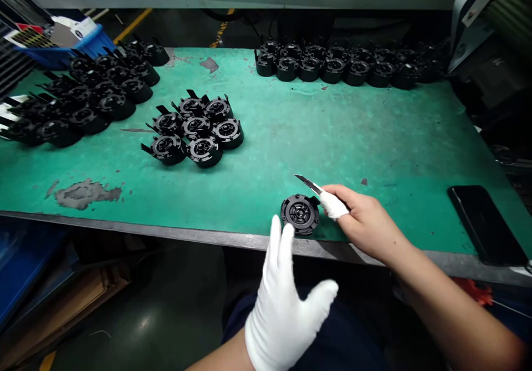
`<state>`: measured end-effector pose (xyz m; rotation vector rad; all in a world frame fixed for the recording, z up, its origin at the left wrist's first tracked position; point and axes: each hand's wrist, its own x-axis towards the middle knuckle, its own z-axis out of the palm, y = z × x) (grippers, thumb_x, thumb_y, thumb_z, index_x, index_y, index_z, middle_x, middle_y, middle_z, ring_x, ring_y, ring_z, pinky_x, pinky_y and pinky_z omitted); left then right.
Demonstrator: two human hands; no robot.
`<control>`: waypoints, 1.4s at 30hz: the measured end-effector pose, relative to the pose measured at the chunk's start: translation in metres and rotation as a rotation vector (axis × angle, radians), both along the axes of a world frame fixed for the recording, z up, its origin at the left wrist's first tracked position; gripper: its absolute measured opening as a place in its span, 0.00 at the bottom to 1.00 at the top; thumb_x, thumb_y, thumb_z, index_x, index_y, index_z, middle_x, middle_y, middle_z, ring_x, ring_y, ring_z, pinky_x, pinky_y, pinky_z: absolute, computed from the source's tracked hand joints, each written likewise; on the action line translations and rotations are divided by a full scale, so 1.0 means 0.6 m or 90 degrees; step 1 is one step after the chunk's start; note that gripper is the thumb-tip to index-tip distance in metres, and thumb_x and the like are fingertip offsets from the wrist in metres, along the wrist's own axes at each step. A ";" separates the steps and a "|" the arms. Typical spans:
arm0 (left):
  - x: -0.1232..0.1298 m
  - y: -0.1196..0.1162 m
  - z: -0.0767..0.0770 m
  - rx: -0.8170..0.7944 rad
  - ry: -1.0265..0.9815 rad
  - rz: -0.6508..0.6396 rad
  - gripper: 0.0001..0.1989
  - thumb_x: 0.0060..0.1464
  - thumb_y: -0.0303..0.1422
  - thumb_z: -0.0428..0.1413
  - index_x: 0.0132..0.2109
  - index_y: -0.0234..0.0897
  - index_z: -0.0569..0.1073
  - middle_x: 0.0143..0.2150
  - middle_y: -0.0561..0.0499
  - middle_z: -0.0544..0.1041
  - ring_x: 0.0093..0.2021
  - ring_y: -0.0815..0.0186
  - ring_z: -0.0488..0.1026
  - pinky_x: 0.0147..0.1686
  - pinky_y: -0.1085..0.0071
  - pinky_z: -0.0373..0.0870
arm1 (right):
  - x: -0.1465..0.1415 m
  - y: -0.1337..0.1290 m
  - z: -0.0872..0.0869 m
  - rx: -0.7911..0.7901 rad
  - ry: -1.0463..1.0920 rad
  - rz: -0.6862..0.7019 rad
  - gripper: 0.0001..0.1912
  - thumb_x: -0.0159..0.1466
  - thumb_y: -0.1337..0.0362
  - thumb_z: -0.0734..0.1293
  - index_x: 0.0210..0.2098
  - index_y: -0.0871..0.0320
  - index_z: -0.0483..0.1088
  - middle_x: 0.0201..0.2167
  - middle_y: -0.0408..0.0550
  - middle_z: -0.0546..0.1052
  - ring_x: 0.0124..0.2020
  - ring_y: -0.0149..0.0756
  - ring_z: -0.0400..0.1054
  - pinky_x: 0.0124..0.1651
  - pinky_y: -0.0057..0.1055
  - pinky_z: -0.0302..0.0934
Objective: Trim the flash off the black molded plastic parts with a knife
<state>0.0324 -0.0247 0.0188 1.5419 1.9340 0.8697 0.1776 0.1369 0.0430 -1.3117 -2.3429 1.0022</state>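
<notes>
My left hand (pixel 286 299), in a white glove, is open with its fingers stretched and thumb spread. Its fingertips are at the near rim of a round black plastic part (pixel 300 214) on the table's front edge; whether they touch it I cannot tell. My right hand (pixel 361 218) is bare except for a white wrap on the thumb. It is closed around a utility knife (pixel 308 183), whose blade points up and left above the far side of the black part.
Similar black parts stand in a cluster (pixel 202 150) left of centre, a larger group (pixel 116 105) at far left and rows (pixel 310 67) along the back. A phone (pixel 486 224) lies at the right on the green tabletop (pixel 316 132). A blue bin (pixel 89 44) is at the back left.
</notes>
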 end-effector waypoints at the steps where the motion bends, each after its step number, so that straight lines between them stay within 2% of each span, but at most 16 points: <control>1: -0.005 0.006 0.000 0.016 -0.012 0.006 0.48 0.56 0.42 0.61 0.73 0.38 0.42 0.75 0.35 0.43 0.74 0.44 0.47 0.67 0.40 0.58 | 0.013 0.007 0.006 0.025 -0.021 0.037 0.18 0.66 0.67 0.59 0.52 0.52 0.73 0.44 0.45 0.82 0.41 0.39 0.76 0.42 0.31 0.68; 5: -0.036 0.068 -0.016 0.094 -0.052 -0.009 0.53 0.51 0.46 0.65 0.72 0.38 0.43 0.74 0.36 0.48 0.73 0.46 0.49 0.70 0.45 0.54 | 0.054 0.015 0.015 0.099 -0.136 0.174 0.22 0.65 0.67 0.60 0.57 0.48 0.73 0.53 0.43 0.80 0.49 0.41 0.76 0.48 0.34 0.70; 7: -0.049 0.097 -0.025 0.095 -0.060 -0.024 0.53 0.49 0.48 0.66 0.72 0.37 0.45 0.72 0.35 0.53 0.72 0.46 0.53 0.69 0.46 0.57 | 0.061 0.013 0.010 0.116 -0.191 0.199 0.22 0.67 0.66 0.61 0.58 0.48 0.72 0.53 0.43 0.79 0.49 0.42 0.76 0.48 0.36 0.70; 10: -0.056 0.119 -0.032 0.075 -0.073 -0.023 0.48 0.50 0.48 0.66 0.69 0.37 0.52 0.68 0.37 0.62 0.68 0.48 0.61 0.67 0.47 0.61 | 0.060 0.013 0.005 0.127 -0.251 0.212 0.21 0.68 0.65 0.60 0.59 0.47 0.71 0.53 0.43 0.79 0.48 0.43 0.77 0.46 0.38 0.71; 13: -0.055 0.122 -0.030 0.070 -0.089 -0.029 0.43 0.50 0.48 0.65 0.66 0.38 0.58 0.63 0.39 0.68 0.65 0.49 0.66 0.66 0.49 0.64 | 0.061 0.011 0.006 0.113 -0.277 0.221 0.22 0.67 0.66 0.60 0.59 0.48 0.70 0.54 0.44 0.79 0.49 0.45 0.76 0.45 0.39 0.71; 16: -0.054 0.119 -0.027 0.076 -0.089 -0.031 0.42 0.50 0.49 0.65 0.65 0.39 0.59 0.62 0.40 0.69 0.64 0.51 0.67 0.65 0.52 0.65 | 0.065 -0.004 0.009 0.066 -0.276 0.223 0.23 0.66 0.68 0.60 0.59 0.48 0.70 0.52 0.45 0.80 0.47 0.45 0.77 0.45 0.40 0.72; 20: -0.054 0.120 -0.028 0.083 -0.087 -0.022 0.41 0.50 0.49 0.66 0.64 0.40 0.59 0.61 0.41 0.70 0.63 0.52 0.69 0.64 0.53 0.67 | 0.069 -0.038 0.005 0.020 -0.236 0.215 0.24 0.66 0.70 0.59 0.59 0.52 0.70 0.52 0.47 0.80 0.48 0.44 0.77 0.50 0.40 0.71; 26: -0.045 0.123 -0.031 0.103 -0.078 -0.008 0.38 0.49 0.47 0.67 0.61 0.39 0.61 0.60 0.41 0.70 0.62 0.52 0.69 0.63 0.53 0.67 | 0.070 -0.064 -0.009 0.073 -0.158 0.095 0.21 0.69 0.68 0.56 0.58 0.55 0.70 0.55 0.49 0.78 0.52 0.44 0.75 0.53 0.43 0.71; 31: -0.036 0.121 -0.036 0.130 -0.088 0.025 0.37 0.47 0.49 0.68 0.57 0.40 0.64 0.59 0.42 0.71 0.60 0.54 0.71 0.62 0.55 0.68 | 0.061 -0.087 -0.027 0.082 -0.173 0.078 0.23 0.68 0.70 0.57 0.60 0.58 0.68 0.54 0.53 0.78 0.50 0.46 0.76 0.55 0.44 0.70; 35: -0.037 0.120 -0.039 0.134 -0.073 0.020 0.37 0.46 0.48 0.68 0.58 0.40 0.64 0.61 0.42 0.70 0.62 0.53 0.69 0.63 0.55 0.67 | 0.052 -0.102 -0.030 0.059 -0.178 0.085 0.23 0.67 0.71 0.56 0.60 0.60 0.69 0.52 0.55 0.79 0.49 0.48 0.76 0.54 0.46 0.70; 39: -0.038 0.121 -0.038 0.145 -0.054 0.024 0.35 0.47 0.46 0.68 0.57 0.41 0.64 0.60 0.43 0.70 0.60 0.54 0.71 0.62 0.54 0.69 | 0.057 -0.087 -0.020 0.014 -0.121 0.085 0.22 0.69 0.68 0.57 0.60 0.53 0.69 0.53 0.48 0.78 0.50 0.43 0.75 0.53 0.41 0.69; 42: -0.036 0.122 -0.034 0.169 -0.053 0.016 0.33 0.46 0.46 0.68 0.54 0.40 0.65 0.57 0.43 0.72 0.58 0.54 0.72 0.60 0.54 0.70 | 0.063 -0.063 -0.014 0.018 -0.081 0.074 0.22 0.71 0.66 0.57 0.61 0.47 0.68 0.53 0.45 0.78 0.50 0.39 0.73 0.52 0.36 0.68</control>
